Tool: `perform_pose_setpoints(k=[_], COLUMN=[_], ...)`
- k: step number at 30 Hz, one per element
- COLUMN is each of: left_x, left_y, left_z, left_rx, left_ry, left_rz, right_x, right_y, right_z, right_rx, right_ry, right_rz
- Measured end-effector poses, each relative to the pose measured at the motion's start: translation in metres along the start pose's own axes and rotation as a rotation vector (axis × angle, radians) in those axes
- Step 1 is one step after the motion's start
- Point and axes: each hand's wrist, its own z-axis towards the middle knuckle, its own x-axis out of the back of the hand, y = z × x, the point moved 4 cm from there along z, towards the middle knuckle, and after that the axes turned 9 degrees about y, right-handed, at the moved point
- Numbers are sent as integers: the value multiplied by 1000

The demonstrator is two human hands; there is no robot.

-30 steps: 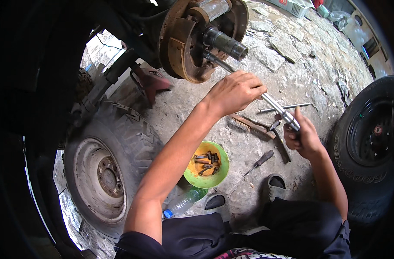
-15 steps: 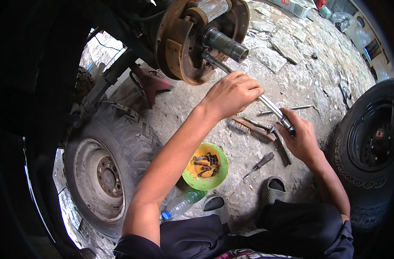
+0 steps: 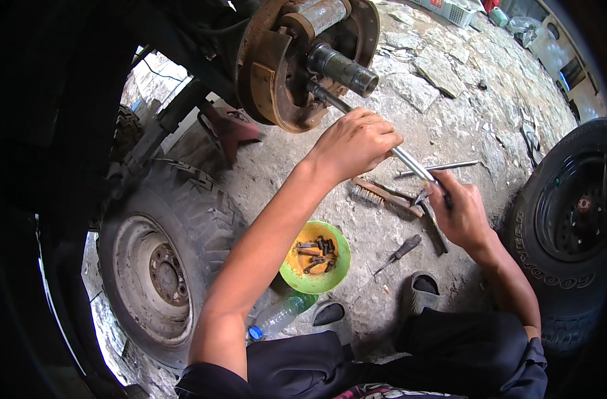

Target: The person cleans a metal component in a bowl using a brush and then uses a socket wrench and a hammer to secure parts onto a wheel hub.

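A long, shiny socket wrench (image 3: 407,160) slants from the rusty drum-brake assembly (image 3: 267,85) down toward me. Its dark far end meets the backing plate, below the greasy axle tube (image 3: 343,69). My left hand (image 3: 356,143) is closed round the middle of the shaft. The near end, partly dark, is gripped by my right hand (image 3: 461,209), whose fingers wrap round it. On the ground below lie a wooden-handled wire brush (image 3: 386,197), a hammer (image 3: 433,225) and a metal rod (image 3: 443,167). A screwdriver (image 3: 400,253) rests nearer to me.
A green bowl (image 3: 338,276) holds several dark bolts, with a plastic bottle (image 3: 277,318) beside it. One tyre and wheel (image 3: 147,266) lies at left, another (image 3: 536,246) at right. A red jack stand (image 3: 231,133) stands under the vehicle. Stone paving (image 3: 443,73) stretches behind.
The view has shifted very slightly. My right hand has turned a little round the wrench's near end, covering more of it; my left hand keeps its hold.
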Motion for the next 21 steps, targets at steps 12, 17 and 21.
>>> perform_pose_setpoints(k=[12, 17, 21], left_x=[1, -1, -3], left_y=[1, 0, -2], left_z=[-2, 5, 2], left_rx=[7, 27, 16], left_ry=[-29, -35, -49], left_rz=[2, 38, 84], right_x=[-16, -10, -14], right_y=[24, 16, 21], right_z=[-3, 1, 1], right_rx=[-991, 5, -279], right_ry=[-595, 67, -14], right_rz=[1289, 79, 420])
